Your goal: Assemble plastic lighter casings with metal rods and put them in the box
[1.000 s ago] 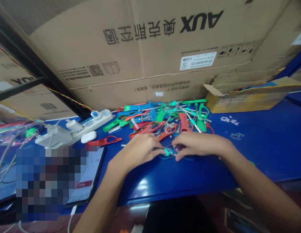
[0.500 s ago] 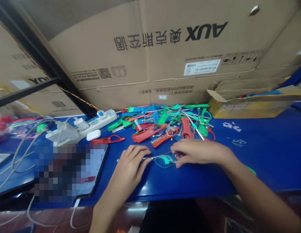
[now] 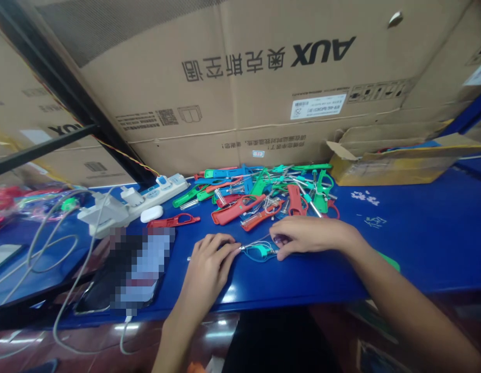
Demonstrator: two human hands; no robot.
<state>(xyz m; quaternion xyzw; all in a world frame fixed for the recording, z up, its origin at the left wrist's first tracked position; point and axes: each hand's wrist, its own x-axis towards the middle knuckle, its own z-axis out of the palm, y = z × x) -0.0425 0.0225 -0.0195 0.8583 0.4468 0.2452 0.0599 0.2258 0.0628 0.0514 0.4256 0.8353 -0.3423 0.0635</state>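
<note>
On the blue table, my left hand (image 3: 214, 259) is closed on a thin metal rod, whose tip (image 3: 189, 258) sticks out on its left side. Between my hands lies a blue lighter-like casing (image 3: 259, 259) with white wires and a teal trigger piece (image 3: 263, 250). My right hand (image 3: 308, 238) is closed at the casing's right end, with a small dark purple thing (image 3: 281, 239) partly showing under its fingers. Behind my hands is a pile of red, green, blue and orange casings (image 3: 238, 209) mixed with metal rods.
A power strip (image 3: 162, 192) with chargers and a white earphone case (image 3: 151, 214) lie left of the pile. A partly blurred tablet (image 3: 135, 274) is near the front edge. An open carton (image 3: 391, 166) stands at back right, before a large cardboard wall (image 3: 263, 31).
The camera view has shifted slightly. Both hands keep nearly the same hold, and the casing between them has barely moved.
</note>
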